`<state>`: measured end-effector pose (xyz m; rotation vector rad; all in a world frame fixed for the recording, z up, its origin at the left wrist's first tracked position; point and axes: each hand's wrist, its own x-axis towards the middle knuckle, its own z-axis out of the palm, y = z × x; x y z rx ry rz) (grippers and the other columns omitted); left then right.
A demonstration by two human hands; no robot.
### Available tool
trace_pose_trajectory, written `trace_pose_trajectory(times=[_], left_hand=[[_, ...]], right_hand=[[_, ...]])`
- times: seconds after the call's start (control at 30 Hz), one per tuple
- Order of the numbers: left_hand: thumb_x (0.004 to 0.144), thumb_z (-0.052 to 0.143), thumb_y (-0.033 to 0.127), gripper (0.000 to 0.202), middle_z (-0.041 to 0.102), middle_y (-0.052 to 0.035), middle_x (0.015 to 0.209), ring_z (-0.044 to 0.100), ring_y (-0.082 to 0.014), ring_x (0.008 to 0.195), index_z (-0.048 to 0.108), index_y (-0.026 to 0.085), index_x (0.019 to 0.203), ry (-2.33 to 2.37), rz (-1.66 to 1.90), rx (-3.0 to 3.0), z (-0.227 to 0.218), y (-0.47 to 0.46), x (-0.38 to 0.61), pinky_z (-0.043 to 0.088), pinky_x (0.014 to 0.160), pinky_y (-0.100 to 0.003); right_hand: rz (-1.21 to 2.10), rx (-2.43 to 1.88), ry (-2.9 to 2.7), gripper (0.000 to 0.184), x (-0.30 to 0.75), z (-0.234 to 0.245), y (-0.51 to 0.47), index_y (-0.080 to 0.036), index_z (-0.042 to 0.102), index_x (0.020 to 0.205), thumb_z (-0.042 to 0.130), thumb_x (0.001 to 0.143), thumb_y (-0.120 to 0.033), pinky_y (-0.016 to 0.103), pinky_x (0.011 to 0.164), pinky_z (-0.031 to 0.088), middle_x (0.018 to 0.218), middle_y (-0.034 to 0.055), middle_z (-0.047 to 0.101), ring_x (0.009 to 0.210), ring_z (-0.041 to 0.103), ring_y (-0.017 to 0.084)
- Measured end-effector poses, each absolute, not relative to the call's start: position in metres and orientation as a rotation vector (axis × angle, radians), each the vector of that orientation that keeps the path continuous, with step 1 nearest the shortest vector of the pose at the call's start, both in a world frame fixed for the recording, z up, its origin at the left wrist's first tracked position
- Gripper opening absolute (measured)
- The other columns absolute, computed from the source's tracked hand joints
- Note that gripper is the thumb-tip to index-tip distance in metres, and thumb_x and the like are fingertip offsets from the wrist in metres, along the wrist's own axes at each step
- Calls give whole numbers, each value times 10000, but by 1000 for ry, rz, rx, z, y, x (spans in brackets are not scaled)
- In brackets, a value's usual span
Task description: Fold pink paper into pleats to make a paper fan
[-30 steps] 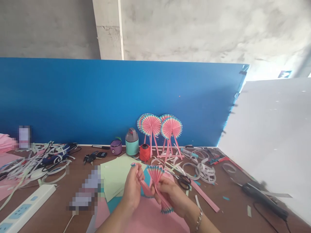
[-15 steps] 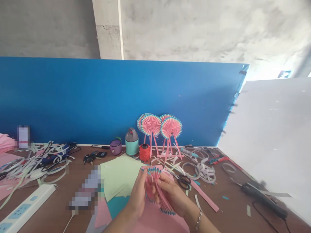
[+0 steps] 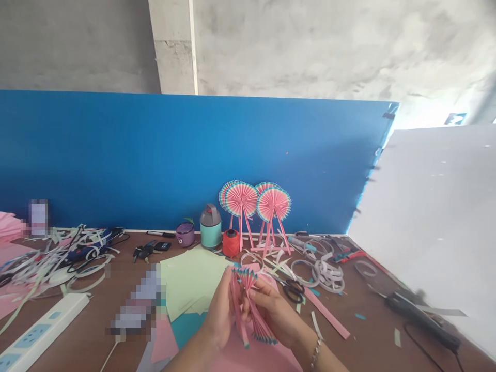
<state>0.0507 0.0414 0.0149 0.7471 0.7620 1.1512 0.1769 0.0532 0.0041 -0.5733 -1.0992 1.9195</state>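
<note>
Pleated pink paper with blue-tipped edges (image 3: 260,320) is held between my two hands, over a pink sheet (image 3: 256,356) on the table. My left hand (image 3: 220,312) is closed on the left-hand part of the folds, which runs down as a narrow strip. My right hand (image 3: 273,305) pinches the pleats near their middle, so they flare out above and below the fingers. Some fingertips are hidden behind the paper. Light green sheets (image 3: 194,279) lie just beyond my left hand, and black-handled scissors (image 3: 293,291) lie beyond my right.
Finished round pink fans (image 3: 274,204) stand against the blue partition (image 3: 155,160). Beside them are a red string spool (image 3: 231,243), a teal-grey container (image 3: 210,227) and a purple pot (image 3: 185,234). Paper strips (image 3: 329,274) lie right; a power strip (image 3: 42,336) and blurred phone (image 3: 137,302) lie left.
The left part of the pleated paper has turned and narrowed into a more upright strip beside my left palm. My right hand keeps its pinch in nearly the same place.
</note>
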Motion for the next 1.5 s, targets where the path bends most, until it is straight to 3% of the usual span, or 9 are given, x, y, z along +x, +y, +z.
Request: trace_pose_trajectory(times=[0.23, 0.37, 0.63, 0.83, 1.0, 1.13, 1.23, 1.37, 1.5], left_hand=[[747, 536, 358, 143, 448, 71, 452, 428, -114, 366, 513, 218, 767, 669, 1231, 751, 19, 43, 47, 405, 461, -274], [704, 598, 321, 192, 492, 61, 555, 438, -99, 416, 538, 210, 848, 640, 1251, 718, 23, 43, 48, 415, 487, -273], [767, 557, 426, 235, 550, 22, 646, 496, -121, 564, 594, 195, 751, 780, 1213, 746, 20, 46, 45, 418, 616, -267], [798, 505, 452, 302, 517, 18, 563, 508, -149, 587, 626, 184, 731, 814, 1150, 805, 13, 50, 41, 409, 630, -271], [788, 496, 419, 305, 570, -12, 661, 414, -112, 496, 649, 164, 722, 733, 1139, 744, 24, 45, 44, 425, 571, -287], [788, 477, 389, 284, 463, 24, 552, 391, -117, 498, 655, 167, 786, 664, 1127, 808, 24, 42, 44, 426, 577, -284], [725, 502, 258, 181, 361, 61, 488, 395, -127, 508, 628, 189, 835, 633, 1126, 873, 21, 42, 44, 429, 608, -291], [728, 474, 219, 162, 348, 71, 478, 417, -131, 496, 591, 206, 840, 667, 1128, 955, 17, 44, 45, 414, 619, -295], [726, 503, 267, 97, 388, 60, 550, 383, -108, 506, 564, 207, 771, 782, 1193, 949, 14, 48, 44, 360, 574, -253]], right_hand=[[1942, -531, -1056, 229, 178, 2, 56, -149, 620, 931, 675, 776, -309, 222, 565, 409, 745, 26, 636, 592, 593, 117], [1879, -539, -1071, 230, 181, 6, 56, -169, 636, 956, 673, 775, -305, 223, 580, 425, 849, 45, 647, 663, 603, 131], [1780, -613, -1085, 236, 187, 13, 58, -176, 656, 933, 681, 757, -332, 218, 556, 427, 954, 66, 642, 682, 593, 132], [1776, -689, -1126, 271, 187, 12, 57, -177, 652, 956, 687, 752, -352, 231, 557, 421, 743, 33, 646, 604, 580, 131], [1786, -669, -1179, 292, 186, 10, 56, -173, 650, 995, 671, 769, -357, 233, 552, 418, 830, 62, 665, 696, 636, 170], [1801, -636, -1178, 315, 185, 12, 55, -155, 639, 1032, 658, 781, -345, 217, 538, 403, 766, 62, 665, 690, 631, 162], [1815, -635, -1168, 341, 184, 13, 54, -149, 622, 1070, 646, 788, -340, 204, 520, 382, 716, 56, 660, 663, 614, 149], [1811, -612, -1169, 352, 183, 11, 56, -150, 621, 1073, 645, 781, -344, 211, 510, 377, 699, 49, 651, 635, 609, 154], [1773, -623, -1100, 306, 184, 10, 57, -181, 636, 1008, 679, 751, -340, 217, 529, 393, 854, 59, 662, 638, 597, 141]])
